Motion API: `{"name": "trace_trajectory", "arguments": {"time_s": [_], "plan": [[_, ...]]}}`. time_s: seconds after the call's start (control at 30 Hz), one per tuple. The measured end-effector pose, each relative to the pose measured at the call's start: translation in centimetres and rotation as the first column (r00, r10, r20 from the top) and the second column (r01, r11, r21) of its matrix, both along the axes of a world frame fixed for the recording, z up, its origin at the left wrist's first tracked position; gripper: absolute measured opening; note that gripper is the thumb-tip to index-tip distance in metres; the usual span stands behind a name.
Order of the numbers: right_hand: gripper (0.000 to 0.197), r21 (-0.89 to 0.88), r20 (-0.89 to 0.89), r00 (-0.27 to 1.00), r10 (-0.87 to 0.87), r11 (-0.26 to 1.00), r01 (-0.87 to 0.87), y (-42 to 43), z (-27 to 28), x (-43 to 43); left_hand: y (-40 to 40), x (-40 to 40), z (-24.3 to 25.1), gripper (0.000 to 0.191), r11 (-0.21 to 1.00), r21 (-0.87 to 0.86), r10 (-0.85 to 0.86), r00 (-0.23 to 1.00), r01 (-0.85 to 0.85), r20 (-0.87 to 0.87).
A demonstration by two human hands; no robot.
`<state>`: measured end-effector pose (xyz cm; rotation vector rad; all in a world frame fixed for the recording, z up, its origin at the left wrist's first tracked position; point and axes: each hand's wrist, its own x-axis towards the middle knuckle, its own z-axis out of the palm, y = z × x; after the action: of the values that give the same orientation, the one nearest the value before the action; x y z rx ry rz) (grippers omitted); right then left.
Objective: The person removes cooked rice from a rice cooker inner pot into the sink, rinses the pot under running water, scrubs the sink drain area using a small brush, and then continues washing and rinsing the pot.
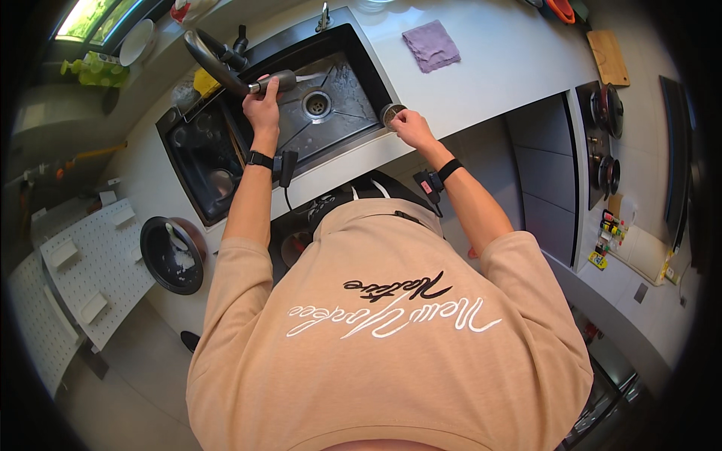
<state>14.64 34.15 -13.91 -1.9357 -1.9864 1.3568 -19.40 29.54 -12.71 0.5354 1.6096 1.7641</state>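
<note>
My left hand (263, 113) grips the grey pull-out spray head (276, 83) of the kitchen faucet. A short white stream of water (309, 76) leaves its nozzle over the large basin of the dark sink (350, 73). Below the spray sits the round drain opening (316, 105), and the basin floor looks wet. At the sink's right rim, my right hand (414, 127) pinches a small round sink strainer basket (391, 114), partly hidden by the fingers. The strainer is apart from the drain, beside the counter's front edge.
A purple cloth (431, 46) lies on the white counter (485, 73). Left of the basin is a smaller sink compartment (203, 163). A dark pot (152, 248) with white residue and a spoon stands further left. Pans (612, 111) rest on the cooktop at right.
</note>
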Motion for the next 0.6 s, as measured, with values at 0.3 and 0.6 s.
{"name": "trace_trajectory", "arguments": {"time_s": [0.3, 0.6], "plan": [[0.026, 0.054, -0.005, 0.999, 0.034, 0.998, -0.034, -0.1, 1.5, -1.6, -1.4, -1.0, 1.3, 0.027, 0.984, -0.163, -0.098, 0.984, 0.073, -0.147], [0.026, 0.028, -0.001, 0.999, 0.053, 0.998, -0.053, -1.3, 1.0, -1.7, 0.2, 0.2, 1.3, 0.033, 0.983, -0.088, 0.14, 0.968, -0.161, -0.209]]}}
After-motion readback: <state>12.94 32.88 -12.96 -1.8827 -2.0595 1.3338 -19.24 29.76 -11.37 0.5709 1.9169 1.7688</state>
